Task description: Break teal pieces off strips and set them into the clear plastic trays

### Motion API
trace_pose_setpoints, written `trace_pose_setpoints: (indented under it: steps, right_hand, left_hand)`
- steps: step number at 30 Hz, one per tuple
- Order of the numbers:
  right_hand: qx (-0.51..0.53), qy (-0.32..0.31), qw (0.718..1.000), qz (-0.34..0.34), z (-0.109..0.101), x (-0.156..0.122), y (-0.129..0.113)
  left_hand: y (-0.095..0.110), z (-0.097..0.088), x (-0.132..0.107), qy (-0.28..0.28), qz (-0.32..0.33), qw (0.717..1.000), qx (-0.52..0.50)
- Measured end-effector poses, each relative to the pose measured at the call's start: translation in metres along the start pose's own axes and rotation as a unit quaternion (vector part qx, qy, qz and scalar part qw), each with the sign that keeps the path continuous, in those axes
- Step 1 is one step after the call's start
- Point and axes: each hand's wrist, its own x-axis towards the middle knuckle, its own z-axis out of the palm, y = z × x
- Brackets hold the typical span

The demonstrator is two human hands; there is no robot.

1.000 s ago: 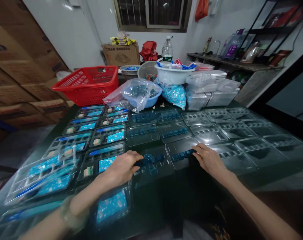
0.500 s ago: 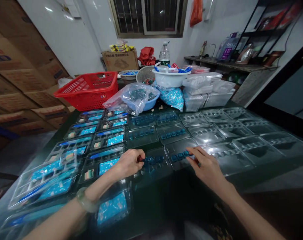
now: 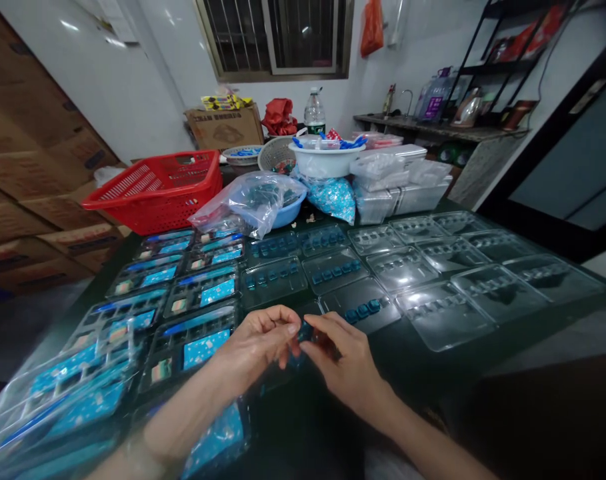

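Note:
Close together above the front of the table, my left hand (image 3: pixel 263 333) and my right hand (image 3: pixel 343 353) meet at the fingertips. A small dark teal piece (image 3: pixel 306 330) shows between them, pinched by my right thumb and fingers. My left fingers are curled closed beside it; what they hold is hidden. Just behind my right hand lies a clear plastic tray (image 3: pixel 390 310) with teal square pieces (image 3: pixel 363 311) in a row. The tray under my hands is mostly covered. Another clear tray (image 3: pixel 313 283) farther back holds a similar row of teal pieces (image 3: pixel 337 271).
Left of my hands, several trays hold blue pens (image 3: pixel 195 325) and blue patterned cards (image 3: pixel 206 348). Clear trays (image 3: pixel 435 317) cover the right side. Behind stand a red basket (image 3: pixel 157 193), a plastic-covered blue basin (image 3: pixel 285 212), a white basin (image 3: pixel 327 160) and stacked clear boxes (image 3: pixel 397 193).
My right hand has moved left, away from the row of teal pieces, to meet my left hand. My view has shifted slightly to the right.

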Motion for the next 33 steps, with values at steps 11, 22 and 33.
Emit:
trace_pose_setpoints:
  steps: [11, 22, 33]
  right_hand:
    - [0.025, 0.012, 0.999, 0.024, -0.011, -0.005, 0.005]
    - [0.010, -0.014, 1.000, 0.018, -0.025, -0.013, 0.009]
    - [0.029, 0.054, 0.998, 0.013, -0.040, -0.024, 0.012]
  left_hand:
    - [-0.022, 0.021, 0.006, 0.068, -0.038, 0.989, -0.123]
    - [-0.024, 0.047, 0.005, 0.095, 0.027, 0.993, 0.069]
    - [-0.033, 0.050, 0.022, 0.018, -0.035, 0.993, -0.113]
